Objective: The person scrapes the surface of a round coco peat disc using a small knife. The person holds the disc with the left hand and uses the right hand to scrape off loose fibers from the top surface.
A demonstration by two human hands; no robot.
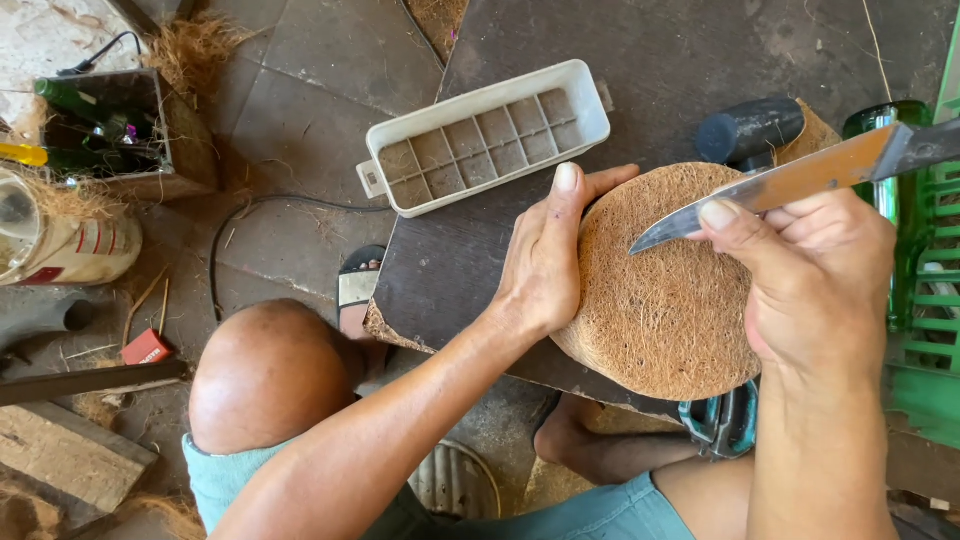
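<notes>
A round brown coconut-fibre disc (665,300) lies on a dark board (480,250) over my lap. My left hand (548,255) grips the disc's left edge, fingers curled over its top rim. My right hand (815,275) holds a long knife (770,185) with a rusty blade; the thumb presses on the blade. The knife's tip rests on the disc's upper middle, pointing left.
A white plastic compartment tray (485,135) sits on the board behind the disc. A black-handled tool (750,128) and green bottle (890,125) lie at the back right, a green crate (925,300) at right. Teal scissors (722,420) poke out below the disc. Box of bottles (100,120) stands far left.
</notes>
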